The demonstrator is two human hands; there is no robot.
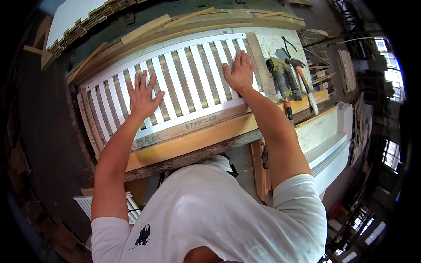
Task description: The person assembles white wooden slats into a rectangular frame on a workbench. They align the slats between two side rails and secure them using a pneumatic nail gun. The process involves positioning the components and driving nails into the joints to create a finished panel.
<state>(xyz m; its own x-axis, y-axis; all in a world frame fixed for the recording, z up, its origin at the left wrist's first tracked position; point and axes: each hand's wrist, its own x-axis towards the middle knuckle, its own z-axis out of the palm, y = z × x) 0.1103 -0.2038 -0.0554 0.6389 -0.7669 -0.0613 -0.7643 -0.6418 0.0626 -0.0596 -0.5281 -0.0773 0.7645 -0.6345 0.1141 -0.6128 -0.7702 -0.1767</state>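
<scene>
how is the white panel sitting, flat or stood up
Flat: the panel lies with its slats side by side between wood strips, left hand and right hand palm-down on it.

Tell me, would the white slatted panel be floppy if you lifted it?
The white slatted panel probably feels stiff: its slats run straight between long rails. It may be light for its size, with so many gaps. Pushed, it might catch on the wooden board beside it.

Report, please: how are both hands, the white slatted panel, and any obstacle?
Left hand and right hand: open, spread over slats. White slatted panel: lying inside wooden frame. Hammer: right of panel, not on it.
</scene>
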